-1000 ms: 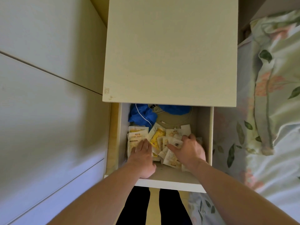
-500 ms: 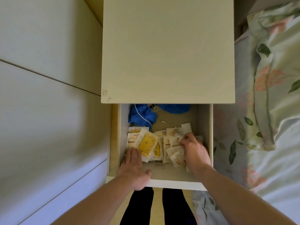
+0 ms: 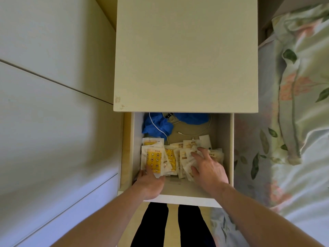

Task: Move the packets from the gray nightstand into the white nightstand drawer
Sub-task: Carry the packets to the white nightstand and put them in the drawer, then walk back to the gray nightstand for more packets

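Seen from above: white nightstand (image 3: 185,54) filling the upper centre of the frame, its drawer (image 3: 224,139) pulled open below. Packets (image 3: 185,154) already inside, heaped across the front half of the drawer floor, a yellow-patterned packet (image 3: 154,161) uppermost at lower left of the pile. Left hand (image 3: 151,182) at the lower left of the pile, fingers (image 3: 148,171) loosely curled against the near edge of the yellow-patterned packet, touching it; not possible to tell whether actually pinched or merely pressed. Right hand (image 3: 208,166) spread wide and flat over the right-hand packets, fingers splayed, pressing down and closed on nothing. Behind the pile, toward the top of the drawer, a crumpled blue cloth (image 3: 158,127) and a thin white cable (image 3: 195,133), the cable end lying just beside the rearmost packets. Floral bedding (image 3: 293,104) down the right of the frame. Gray nightstand not in view. Likely risks from here: slick packets sliding over one another under the flat palm and riding up the drawer's walls, then jamming the drawer on closing; packets pushed rearward snagging the cable; a careless withdrawal of the left hand dragging the top packet over the front edge.
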Motion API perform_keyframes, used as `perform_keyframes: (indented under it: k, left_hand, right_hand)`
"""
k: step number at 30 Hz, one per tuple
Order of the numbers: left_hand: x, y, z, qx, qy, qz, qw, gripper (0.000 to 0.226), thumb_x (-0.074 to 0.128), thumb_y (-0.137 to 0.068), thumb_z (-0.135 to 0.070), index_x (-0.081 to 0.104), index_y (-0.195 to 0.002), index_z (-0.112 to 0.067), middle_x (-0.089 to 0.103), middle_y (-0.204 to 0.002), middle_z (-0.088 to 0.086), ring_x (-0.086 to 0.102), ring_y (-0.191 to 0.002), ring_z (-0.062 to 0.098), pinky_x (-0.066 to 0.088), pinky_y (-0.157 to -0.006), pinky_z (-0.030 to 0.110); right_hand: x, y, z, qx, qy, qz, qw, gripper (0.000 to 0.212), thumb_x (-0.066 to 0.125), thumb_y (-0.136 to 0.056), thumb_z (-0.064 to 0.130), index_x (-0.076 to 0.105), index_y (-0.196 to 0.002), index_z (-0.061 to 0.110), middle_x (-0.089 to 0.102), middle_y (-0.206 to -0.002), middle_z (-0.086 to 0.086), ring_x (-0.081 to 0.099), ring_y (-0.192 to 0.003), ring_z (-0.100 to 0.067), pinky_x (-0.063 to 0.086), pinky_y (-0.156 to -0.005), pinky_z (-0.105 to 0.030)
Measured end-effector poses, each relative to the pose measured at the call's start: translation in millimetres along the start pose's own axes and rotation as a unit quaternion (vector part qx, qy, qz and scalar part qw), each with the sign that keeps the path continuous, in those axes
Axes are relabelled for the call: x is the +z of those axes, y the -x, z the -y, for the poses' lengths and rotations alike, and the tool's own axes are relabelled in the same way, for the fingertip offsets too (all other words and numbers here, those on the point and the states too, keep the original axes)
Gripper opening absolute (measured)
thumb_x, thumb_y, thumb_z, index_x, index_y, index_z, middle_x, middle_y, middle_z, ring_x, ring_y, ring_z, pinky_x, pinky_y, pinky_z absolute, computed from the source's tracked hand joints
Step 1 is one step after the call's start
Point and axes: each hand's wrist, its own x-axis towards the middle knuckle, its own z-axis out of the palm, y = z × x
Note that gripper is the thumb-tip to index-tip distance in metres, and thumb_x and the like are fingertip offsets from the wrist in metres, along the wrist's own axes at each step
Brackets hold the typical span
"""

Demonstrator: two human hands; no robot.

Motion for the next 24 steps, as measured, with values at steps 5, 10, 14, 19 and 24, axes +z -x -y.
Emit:
perform_keyframes:
  k: [5, 10, 14, 19, 24]
  left_hand:
    - [-0.4, 13.2, -3.6, -0.014, 0.002, -0.002, 1.0, 0.085, 0.033, -0.101, -0.056, -0.018, -0.161, -0.024, -0.012, -0.171, 0.003, -0.013, -0.157, 0.028, 0.004, -0.127, 0.051]
    - [-7.0, 33.4, -8.9, 0.001, -0.009, -0.012, 1.0, 0.085, 0.031, -0.1, -0.055, -0.017, -0.161, -0.021, -0.009, -0.171, 0.007, -0.01, -0.157, 0.031, 0.004, -0.127, 0.053]
    - [-13.1, 43.9, -0.2, 0.022, -0.045, -0.022, 0.998, 0.09, 0.017, -0.086, -0.062, -0.017, -0.161, -0.026, -0.01, -0.171, 0.008, -0.012, -0.157, 0.034, 0.002, -0.127, 0.054]
    - [-27.0, 130.0, -0.6, 0.124, -0.046, -0.112, 0.985, 0.07, 0.036, -0.102, -0.037, 0.008, -0.164, -0.023, 0.005, -0.172, 0.0, 0.009, -0.157, 0.024, 0.018, -0.128, 0.042]
    - [-35.6, 240.6, -7.8, 0.249, -0.11, -0.18, 0.945, 0.061, 0.045, -0.105, -0.035, 0.023, -0.161, -0.025, 0.011, -0.17, -0.006, 0.01, -0.157, 0.015, 0.016, -0.127, 0.035]
  right_hand:
    - [-5.1, 6.6, 7.3, -0.003, -0.005, 0.016, 1.0, 0.062, 0.059, -0.098, 0.03, 0.033, -0.154, 0.035, 0.011, -0.166, 0.01, 0.064, -0.115, -0.024, 0.06, -0.087, -0.037]
    - [-19.3, 17.9, 18.4, 0.012, -0.028, 0.024, 0.999, 0.064, 0.06, -0.096, 0.027, 0.034, -0.153, 0.035, 0.003, -0.167, 0.012, 0.065, -0.114, -0.023, 0.059, -0.083, -0.032]
    - [-35.3, 38.8, 23.8, 0.04, -0.069, 0.023, 0.997, 0.061, 0.062, -0.095, 0.026, 0.039, -0.151, 0.034, 0.0, -0.168, 0.014, 0.065, -0.115, -0.022, 0.059, -0.085, -0.034]
    - [-81.4, 107.5, 40.3, 0.064, -0.096, 0.025, 0.993, 0.06, 0.06, -0.096, 0.022, 0.039, -0.151, 0.032, 0.005, -0.168, 0.009, 0.058, -0.125, -0.023, 0.054, -0.097, -0.033]
    - [-143.9, 207.5, 67.5, 0.082, -0.145, -0.014, 0.986, 0.058, 0.057, -0.098, 0.027, 0.039, -0.153, 0.032, 0.021, -0.166, 0.01, 0.038, -0.145, -0.023, 0.04, -0.116, -0.037]
